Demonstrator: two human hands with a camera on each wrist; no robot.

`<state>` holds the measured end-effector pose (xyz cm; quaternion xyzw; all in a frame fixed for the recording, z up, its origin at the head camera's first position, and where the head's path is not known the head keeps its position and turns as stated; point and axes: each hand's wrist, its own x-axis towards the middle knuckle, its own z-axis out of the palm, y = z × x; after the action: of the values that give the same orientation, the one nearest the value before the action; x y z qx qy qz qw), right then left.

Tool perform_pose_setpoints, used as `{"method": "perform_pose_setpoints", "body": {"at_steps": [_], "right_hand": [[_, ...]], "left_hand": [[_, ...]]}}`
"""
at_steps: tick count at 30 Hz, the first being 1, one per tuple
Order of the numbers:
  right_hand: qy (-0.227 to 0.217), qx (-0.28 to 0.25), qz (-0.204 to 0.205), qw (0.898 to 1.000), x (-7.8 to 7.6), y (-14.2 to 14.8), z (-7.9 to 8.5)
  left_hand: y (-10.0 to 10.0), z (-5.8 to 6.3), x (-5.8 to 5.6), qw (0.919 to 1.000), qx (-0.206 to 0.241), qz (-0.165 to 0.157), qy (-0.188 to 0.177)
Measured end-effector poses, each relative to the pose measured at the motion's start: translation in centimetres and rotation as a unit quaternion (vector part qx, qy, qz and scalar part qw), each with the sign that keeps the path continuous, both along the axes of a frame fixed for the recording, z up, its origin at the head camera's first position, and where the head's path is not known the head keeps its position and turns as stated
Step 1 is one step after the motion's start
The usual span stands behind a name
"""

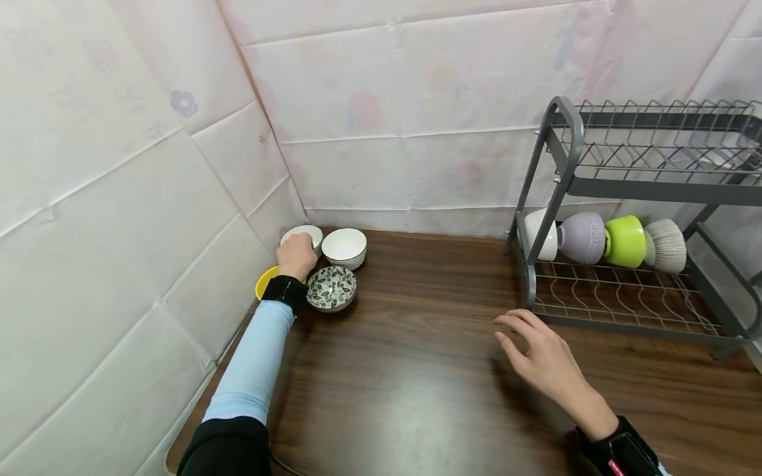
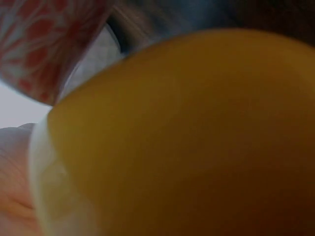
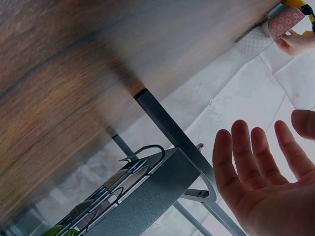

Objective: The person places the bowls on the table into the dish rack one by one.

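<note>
Creased pale wall covering [image 1: 381,86], glossy brown wood tabletop [image 1: 411,370]

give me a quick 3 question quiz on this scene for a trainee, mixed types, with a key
1. Multiple choice: on the rack, which bowl sits between the lilac bowl and the ribbed bowl? A) yellow B) lime green C) black
2. True or false: the right hand holds nothing.
3. Fill in: the person's ____ hand is at the rim of the pink-patterned bowl.

Key:
1. B, the lime green bowl.
2. True.
3. Left: it is the left hand.
</note>
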<state>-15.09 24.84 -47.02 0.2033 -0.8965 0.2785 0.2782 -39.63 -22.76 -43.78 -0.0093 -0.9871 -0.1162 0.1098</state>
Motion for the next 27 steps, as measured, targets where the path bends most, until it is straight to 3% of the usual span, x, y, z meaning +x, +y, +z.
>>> {"method": "perform_pose_setpoints", "body": {"at_steps": [11,19,27], "right_hand": [[-0.003,0.004,-0.003,1.0,0.1,-0.1,-0.2],[-0.007,0.007,-0.003,1.0,0.4,-0.2,-0.5],[-0.004,0.006,0.002,1.0,0.2,-0.3,-0.4]], "left_hand": [[-0.1,-0.8,-0.2,0.9987,0.008,0.008,0.049],[-1.1,-1.5,0.0,0.9939,0.041,0.018,0.101],[-1.3,-1.1,0.0,0.9883,0.053,0.015,0.143]]}}
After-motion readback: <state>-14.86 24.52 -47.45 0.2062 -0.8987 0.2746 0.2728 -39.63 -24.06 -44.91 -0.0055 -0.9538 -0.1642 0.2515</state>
